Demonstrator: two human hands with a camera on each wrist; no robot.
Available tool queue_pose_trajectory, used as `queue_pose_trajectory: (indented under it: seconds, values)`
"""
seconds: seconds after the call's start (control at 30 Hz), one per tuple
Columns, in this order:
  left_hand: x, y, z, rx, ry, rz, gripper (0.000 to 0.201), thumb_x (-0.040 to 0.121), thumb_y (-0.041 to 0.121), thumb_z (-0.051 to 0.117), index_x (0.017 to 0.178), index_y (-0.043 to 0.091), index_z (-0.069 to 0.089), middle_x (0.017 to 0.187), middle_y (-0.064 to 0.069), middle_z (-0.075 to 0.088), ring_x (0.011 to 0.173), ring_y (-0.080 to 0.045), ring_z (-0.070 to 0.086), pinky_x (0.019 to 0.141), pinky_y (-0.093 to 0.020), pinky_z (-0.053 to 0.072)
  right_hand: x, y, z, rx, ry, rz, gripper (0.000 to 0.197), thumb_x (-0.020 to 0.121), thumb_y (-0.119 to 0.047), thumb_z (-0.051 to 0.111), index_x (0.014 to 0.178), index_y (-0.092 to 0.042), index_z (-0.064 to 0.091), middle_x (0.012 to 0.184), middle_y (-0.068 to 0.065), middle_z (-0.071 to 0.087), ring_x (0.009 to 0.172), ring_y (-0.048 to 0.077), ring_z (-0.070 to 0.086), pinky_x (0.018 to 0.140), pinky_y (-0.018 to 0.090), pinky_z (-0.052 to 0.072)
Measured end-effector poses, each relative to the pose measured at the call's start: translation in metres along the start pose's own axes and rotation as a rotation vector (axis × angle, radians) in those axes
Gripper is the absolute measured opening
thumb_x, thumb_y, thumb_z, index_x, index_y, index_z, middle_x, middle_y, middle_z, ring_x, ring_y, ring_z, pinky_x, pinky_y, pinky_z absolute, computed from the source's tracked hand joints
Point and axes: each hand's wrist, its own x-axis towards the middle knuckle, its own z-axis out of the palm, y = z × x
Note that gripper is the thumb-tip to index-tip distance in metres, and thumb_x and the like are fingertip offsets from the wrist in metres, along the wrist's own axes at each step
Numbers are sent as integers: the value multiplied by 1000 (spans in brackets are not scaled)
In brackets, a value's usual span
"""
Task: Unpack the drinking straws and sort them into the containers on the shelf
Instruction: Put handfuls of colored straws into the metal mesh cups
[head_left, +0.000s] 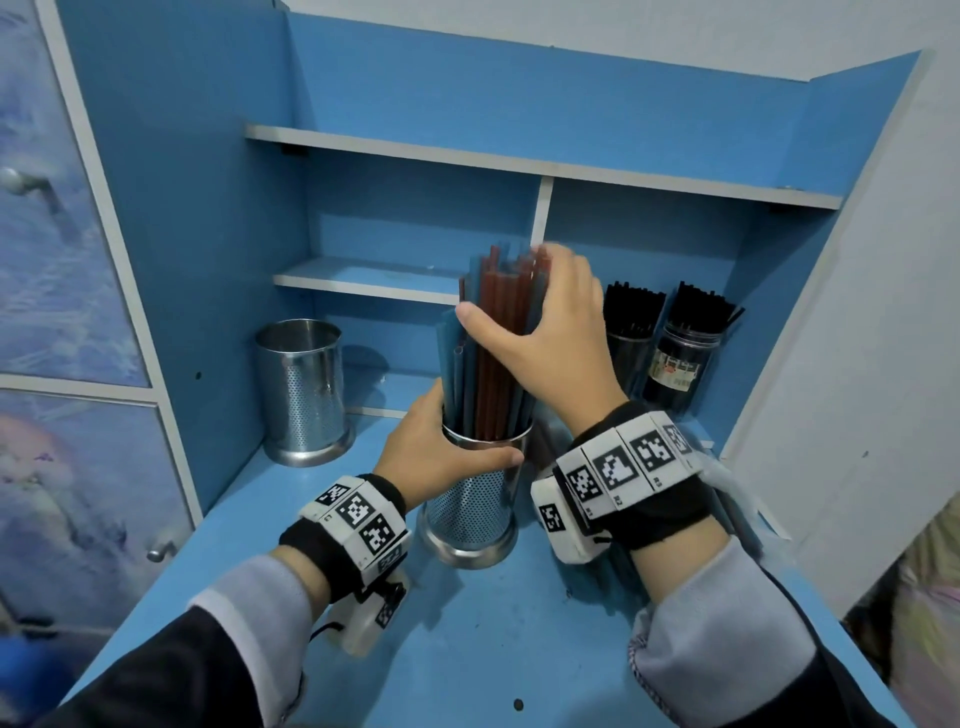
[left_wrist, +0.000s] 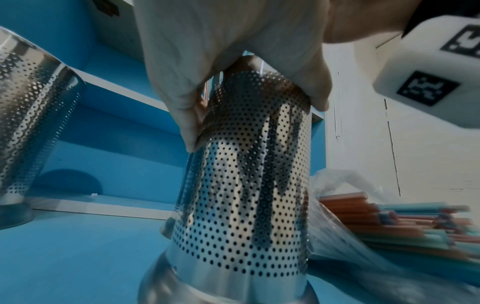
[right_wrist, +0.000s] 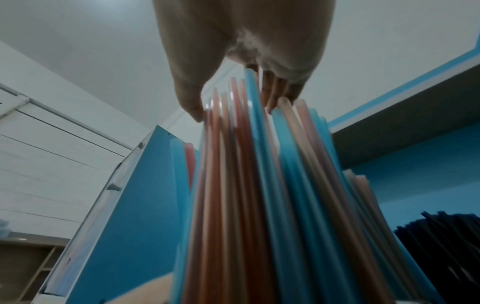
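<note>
A perforated steel cup (head_left: 475, 506) stands on the blue desk surface, filled with upright red and blue straws (head_left: 493, 358). My left hand (head_left: 441, 447) grips the cup around its rim; the left wrist view shows its fingers (left_wrist: 187, 115) wrapped on the perforated wall (left_wrist: 249, 185). My right hand (head_left: 545, 332) holds the bundle near its top, thumb on the left side and fingers over the straw ends; in the right wrist view the straws (right_wrist: 259, 185) rise to the fingertips (right_wrist: 192, 102). More red and blue straws (left_wrist: 389, 222) lie in a clear plastic bag (left_wrist: 337, 205) to the right.
A second perforated steel cup (head_left: 304, 389) stands empty at the back left. Two containers of black straws (head_left: 670, 343) sit at the back right under the shelf (head_left: 519, 166). A small inner shelf (head_left: 363, 280) is behind the straws. Cabinet doors (head_left: 67, 312) stand left.
</note>
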Motion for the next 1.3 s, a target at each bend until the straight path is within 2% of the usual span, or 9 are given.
queue_pose_trajectory:
  seconds: [0.2, 0.47, 0.57, 0.63, 0.7, 0.8, 0.93, 1.1, 1.3]
  values:
    - [-1, -2, 1, -5, 0, 23, 86, 46, 66, 87, 121, 47, 49, 119, 21, 64, 112, -2, 60, 99, -40, 51, 9, -13, -6, 92, -53, -292, 44, 92, -19, 60, 135, -10, 51, 134, 3, 53, 127, 17, 47, 110, 30, 34]
    - [-3, -1, 2, -20, 13, 27, 83, 53, 57, 89, 123, 37, 50, 115, 18, 66, 106, 0, 62, 92, -37, 54, -15, -6, -7, -163, -355, -300, 47, 102, -32, 45, 146, -15, 44, 151, 0, 43, 143, 14, 33, 118, 27, 22]
    - [-6, -2, 4, -81, 31, 2, 95, 54, 55, 91, 133, 34, 42, 120, 26, 60, 109, 10, 57, 90, -14, 49, -23, -6, -14, -14, -291, -284, 47, 101, -27, 50, 145, -12, 44, 152, 2, 41, 144, 15, 30, 119, 26, 20]
    - [-12, -2, 9, -118, 82, -9, 117, 53, 54, 91, 145, 33, 23, 136, 31, 42, 118, 20, 44, 88, 3, 36, -27, -3, -22, 56, -213, -295, 43, 98, -22, 55, 139, -9, 51, 145, 4, 48, 139, 16, 38, 117, 28, 26]
    - [-20, -3, 17, -105, 211, -26, 128, 52, 50, 92, 149, 29, 11, 145, 12, 27, 132, 3, 32, 104, -9, 30, -30, 4, -33, 88, -128, -302, 30, 96, -18, 58, 125, -7, 59, 128, 5, 57, 124, 17, 50, 108, 30, 37]
    - [-33, 2, 25, 77, 477, 37, 97, 55, 42, 92, 124, 18, 29, 122, 0, 25, 116, -17, 32, 106, -34, 34, -36, 22, -54, 137, -109, -226, 6, 92, -11, 57, 89, -7, 60, 87, 4, 59, 82, 14, 55, 77, 25, 45]
    - [-44, 18, 29, 148, 588, 290, 63, 68, 22, 83, 103, 21, 30, 107, 1, 28, 98, -13, 32, 91, -35, 39, -44, 63, -77, -37, -422, 92, 21, 93, -22, 57, 78, -9, 60, 70, 2, 61, 62, 8, 51, 58, 21, 38]
    - [-48, 46, 52, 80, 372, 584, 31, 84, 8, 72, 96, 20, 45, 94, 4, 38, 82, 1, 40, 77, -9, 33, -71, 108, -75, -424, -920, 362, 41, 101, -47, 40, 105, -18, 69, 107, 3, 67, 103, 22, 59, 81, 28, 41]
    - [-27, 47, 100, 53, 8, 366, 10, 99, 21, 54, 105, 17, 60, 112, -2, 47, 106, -8, 48, 100, -26, 39, -107, 127, -41, -339, -911, 492, 55, 102, -56, 26, 143, -25, 46, 144, 10, 51, 132, 30, 47, 109, 39, 37]
